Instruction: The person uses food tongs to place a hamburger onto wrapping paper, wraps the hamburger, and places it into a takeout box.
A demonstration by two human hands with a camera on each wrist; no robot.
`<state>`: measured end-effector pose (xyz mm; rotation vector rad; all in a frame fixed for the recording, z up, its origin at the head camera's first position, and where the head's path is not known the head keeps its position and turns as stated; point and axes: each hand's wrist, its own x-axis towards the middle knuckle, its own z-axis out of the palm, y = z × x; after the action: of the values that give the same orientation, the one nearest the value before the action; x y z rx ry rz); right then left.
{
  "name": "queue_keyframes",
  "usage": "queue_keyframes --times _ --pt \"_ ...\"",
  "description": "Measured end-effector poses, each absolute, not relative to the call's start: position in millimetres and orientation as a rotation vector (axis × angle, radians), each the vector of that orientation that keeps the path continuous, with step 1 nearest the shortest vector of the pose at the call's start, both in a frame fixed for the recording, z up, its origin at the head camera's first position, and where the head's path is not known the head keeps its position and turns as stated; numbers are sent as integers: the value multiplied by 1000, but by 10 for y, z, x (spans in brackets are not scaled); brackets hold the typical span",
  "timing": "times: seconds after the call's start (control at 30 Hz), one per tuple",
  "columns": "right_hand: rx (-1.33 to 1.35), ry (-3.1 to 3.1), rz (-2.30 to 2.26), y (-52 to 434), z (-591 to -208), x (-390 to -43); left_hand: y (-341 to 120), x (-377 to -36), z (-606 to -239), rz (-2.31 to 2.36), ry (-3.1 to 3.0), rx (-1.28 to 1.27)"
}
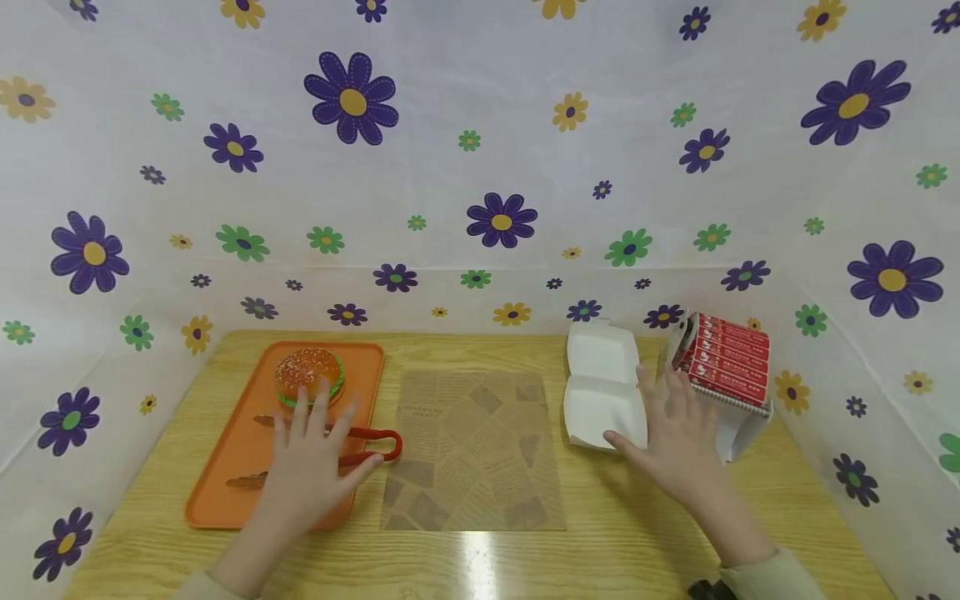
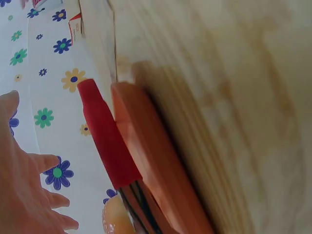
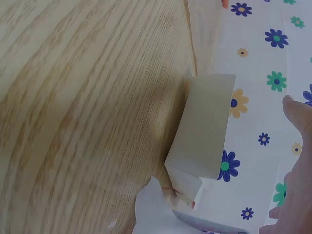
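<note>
My left hand [image 1: 307, 467] is spread with fingers apart over an orange tray [image 1: 217, 487] and holds nothing. Beneath it lie red-handled tongs [image 1: 393, 444], their middle covered by the hand and their looped end past the tray's right edge. A sesame-bun burger [image 1: 307, 371] with a green leafy edge sits at the tray's far end, just beyond the fingertips. My right hand [image 1: 678, 442], likewise spread and holding nothing, is between an open white clamshell box [image 1: 596, 408] and a white holder with several red-printed packets [image 1: 727, 367]. Its thumb overlaps the box's near part in the head view.
A sheet of brown newsprint-patterned paper [image 1: 480, 458] lies flat mid-table, between tray and clamshell box. The wooden table [image 1: 517, 567] is backed and flanked by a white flowered cloth [image 1: 435, 167]. A dark object [image 1: 711, 590] shows at the right sleeve.
</note>
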<state>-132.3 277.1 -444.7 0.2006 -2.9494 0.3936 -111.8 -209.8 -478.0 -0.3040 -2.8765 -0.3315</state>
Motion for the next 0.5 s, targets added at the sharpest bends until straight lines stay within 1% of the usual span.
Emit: queue_keyframes --times 0.2,0.5 --pt "238 -2914 392 2668 -4460 -1358 -2036 -1070 -4861 -394 -2852 -374" --pt "275 -2898 400 2550 -4504 -1421 -1906 -1003 -4918 -313 -2837 -489"
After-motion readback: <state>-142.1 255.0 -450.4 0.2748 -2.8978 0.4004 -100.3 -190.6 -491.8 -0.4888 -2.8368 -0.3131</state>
